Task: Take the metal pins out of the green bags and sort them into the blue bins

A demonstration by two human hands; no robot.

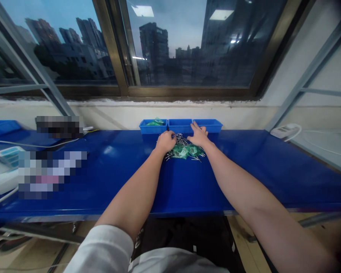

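Head view, sole view on record. Find the pile of thin metal pieces (181, 140) at the middle of the blue table (187, 189), between both hands. Note crumpled green packets (184, 152) on the near side of the pile, over part of the metal, with loose ends poking out to either side.

Find beyond the pile, in one row, the left box (154, 131), the middle box (179, 126) and the right box (213, 125), all blue. Record more green packets (156, 121) inside the left box; cannot make out any contents in the other two.

Note the left hand (166, 141) at the left edge of the pile, fingers bent inward and partly closed; cannot tell whether with a piece between the fingertips. Note the right hand (199, 135) at the far right of the pile, fingers loosely spread, upper ones toward the rims of the middle and right boxes; see nothing gripped, cannot confirm contact with either box.

Judge the step in hand as parting or picking through the loose pile, metal and packets still mixed. Judge the next move to call for a light fingertip pinch, with allowance for snagging among crossed pieces.
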